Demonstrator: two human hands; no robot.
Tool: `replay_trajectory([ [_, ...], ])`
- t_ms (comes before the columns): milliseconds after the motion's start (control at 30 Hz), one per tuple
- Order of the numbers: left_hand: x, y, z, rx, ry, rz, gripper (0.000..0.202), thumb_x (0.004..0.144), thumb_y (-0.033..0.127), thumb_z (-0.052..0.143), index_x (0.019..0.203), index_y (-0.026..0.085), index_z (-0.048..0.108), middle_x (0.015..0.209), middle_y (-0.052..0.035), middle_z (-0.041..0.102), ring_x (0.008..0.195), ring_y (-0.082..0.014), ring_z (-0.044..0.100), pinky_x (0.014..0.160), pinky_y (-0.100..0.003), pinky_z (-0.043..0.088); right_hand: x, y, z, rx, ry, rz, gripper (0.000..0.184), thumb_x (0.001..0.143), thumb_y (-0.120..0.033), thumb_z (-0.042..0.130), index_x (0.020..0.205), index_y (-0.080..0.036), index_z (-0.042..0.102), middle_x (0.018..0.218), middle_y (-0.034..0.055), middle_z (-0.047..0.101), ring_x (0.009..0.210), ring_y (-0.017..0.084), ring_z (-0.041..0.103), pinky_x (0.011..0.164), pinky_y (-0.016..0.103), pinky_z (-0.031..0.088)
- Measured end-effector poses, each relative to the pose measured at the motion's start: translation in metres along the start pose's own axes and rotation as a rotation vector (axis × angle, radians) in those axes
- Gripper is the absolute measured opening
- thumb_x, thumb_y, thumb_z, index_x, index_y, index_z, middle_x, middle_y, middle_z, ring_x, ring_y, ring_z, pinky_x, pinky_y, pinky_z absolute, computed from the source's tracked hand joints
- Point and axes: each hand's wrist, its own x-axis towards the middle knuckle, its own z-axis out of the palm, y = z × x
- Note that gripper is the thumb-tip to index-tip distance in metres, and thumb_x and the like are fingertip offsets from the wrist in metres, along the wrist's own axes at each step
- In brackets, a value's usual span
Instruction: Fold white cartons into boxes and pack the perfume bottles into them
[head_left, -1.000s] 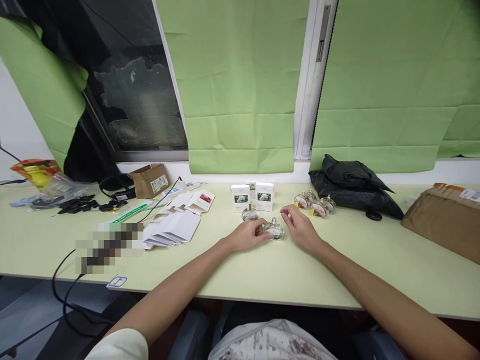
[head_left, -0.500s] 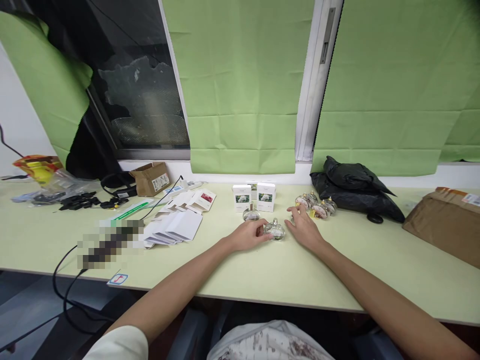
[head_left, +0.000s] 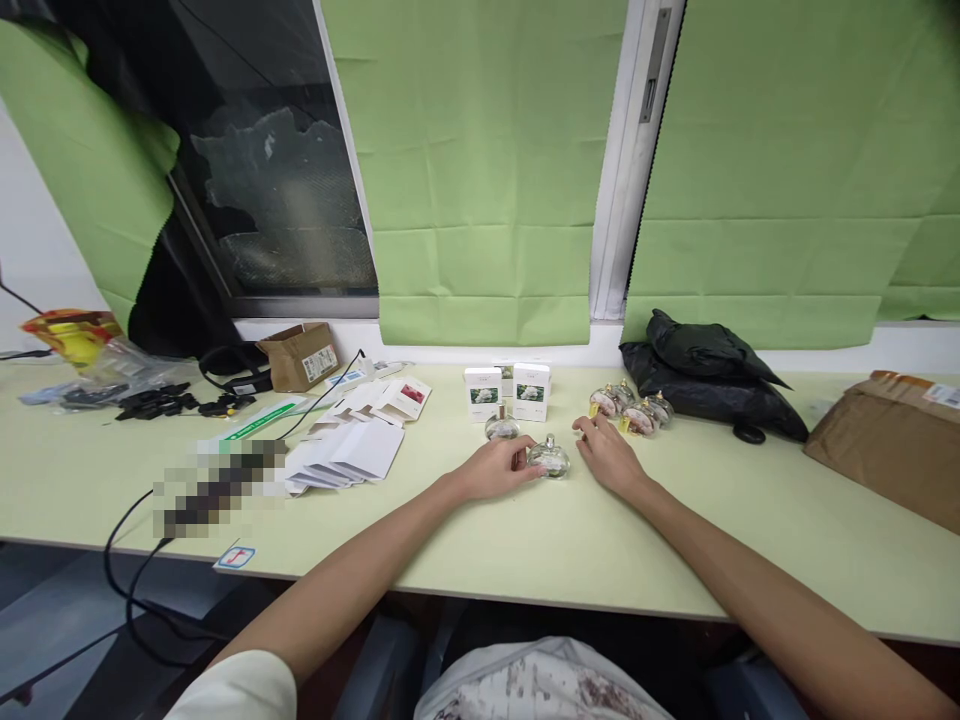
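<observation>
A small round glass perfume bottle [head_left: 548, 457] lies on the pale green table [head_left: 525, 540]. My left hand [head_left: 496, 468] rests beside it, its curled fingertips touching the bottle's left side. My right hand [head_left: 609, 455] lies just right of the bottle, fingers loosely bent toward the table, holding nothing I can see. A second glass bottle [head_left: 501, 426] stands just behind my left hand. Two white printed boxes [head_left: 506, 391] stand behind that. Several round bottles with gold caps [head_left: 631, 410] are grouped beyond my right hand.
Flat white cartons [head_left: 352, 445] lie fanned out at the left, with cables, black clips and a small cardboard box [head_left: 300, 357] beyond them. A black plastic bag [head_left: 705, 375] sits at the back right. A brown parcel [head_left: 892, 440] lies at the far right.
My right hand reached forward toward the gold-capped bottles, then drew back a little. My left hand stayed on the glass bottle.
</observation>
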Motion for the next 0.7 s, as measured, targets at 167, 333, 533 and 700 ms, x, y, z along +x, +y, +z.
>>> replay_trajectory([
  [167, 0.0, -0.001, 0.001, 0.006, -0.003, 0.002, 0.038, 0.092, 0.059, 0.063, 0.098, 0.021, 0.061, 0.079, -0.0001, 0.063, 0.069, -0.0169, 0.056, 0.062, -0.028, 0.037, 0.001, 0.002, 0.0, 0.001, -0.001, -0.016, 0.031, 0.099, -0.016, 0.043, 0.125, -0.022, 0.058, 0.12, 0.0126, 0.061, 0.113, 0.03, 0.057, 0.087, 0.039, 0.047],
  [333, 0.0, -0.002, 0.001, 0.0, -0.003, 0.008, 0.036, 0.093, 0.057, 0.063, 0.099, 0.021, 0.061, 0.078, 0.0002, 0.062, 0.069, -0.0168, 0.055, 0.062, -0.028, 0.037, 0.002, -0.001, -0.004, 0.049, 0.045, 0.012, 0.028, 0.098, -0.018, 0.045, 0.124, -0.022, 0.055, 0.121, 0.0126, 0.064, 0.113, 0.03, 0.058, 0.089, 0.04, 0.047],
  [533, 0.0, -0.001, 0.001, 0.007, -0.001, 0.014, 0.035, 0.093, 0.056, 0.062, 0.094, 0.021, 0.059, 0.077, 0.0003, 0.061, 0.068, -0.0163, 0.054, 0.061, -0.028, 0.036, 0.002, -0.008, -0.013, 0.153, 0.182, -0.081, 0.023, 0.1, -0.028, 0.05, 0.122, -0.022, 0.054, 0.119, 0.0116, 0.065, 0.113, 0.031, 0.055, 0.095, 0.043, 0.046],
  [700, 0.0, 0.0, 0.001, 0.001, 0.003, 0.006, 0.035, 0.093, 0.056, 0.063, 0.094, 0.021, 0.059, 0.077, 0.0004, 0.06, 0.068, -0.0161, 0.054, 0.061, -0.028, 0.036, -0.002, -0.023, -0.024, 0.224, 0.352, -0.253, 0.024, 0.106, -0.035, 0.046, 0.125, -0.024, 0.057, 0.111, 0.009, 0.068, 0.105, 0.029, 0.056, 0.097, 0.046, 0.044],
])
